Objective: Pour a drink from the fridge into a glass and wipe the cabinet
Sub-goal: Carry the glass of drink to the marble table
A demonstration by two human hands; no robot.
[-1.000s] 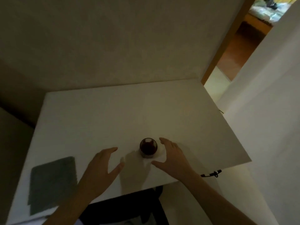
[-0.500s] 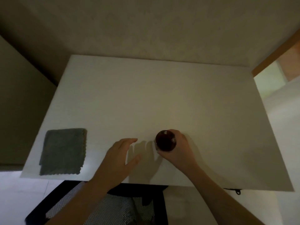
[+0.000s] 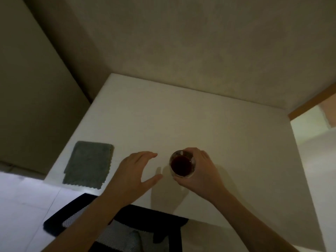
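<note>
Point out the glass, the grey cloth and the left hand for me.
glass (image 3: 181, 165): head view, on the dark drink inside the rim.
grey cloth (image 3: 89, 163): head view, middle of the cloth.
left hand (image 3: 133, 174): head view, back of the hand.

- There is one view only, from a wide-angle camera worn on the person's head, so no second view shares any part of the scene.
- It looks forward and steeply down onto the white cabinet top, close enough that both forearms enter from the bottom edge.
- The left hand and the right hand sit low in the centre, with the glass seen from almost straight above.
- The grey cloth lies at the left, and the black chair shows below the near edge of the top.
- The wall fills the upper half, bowed by the lens; a doorway cuts in at the right edge.
</note>
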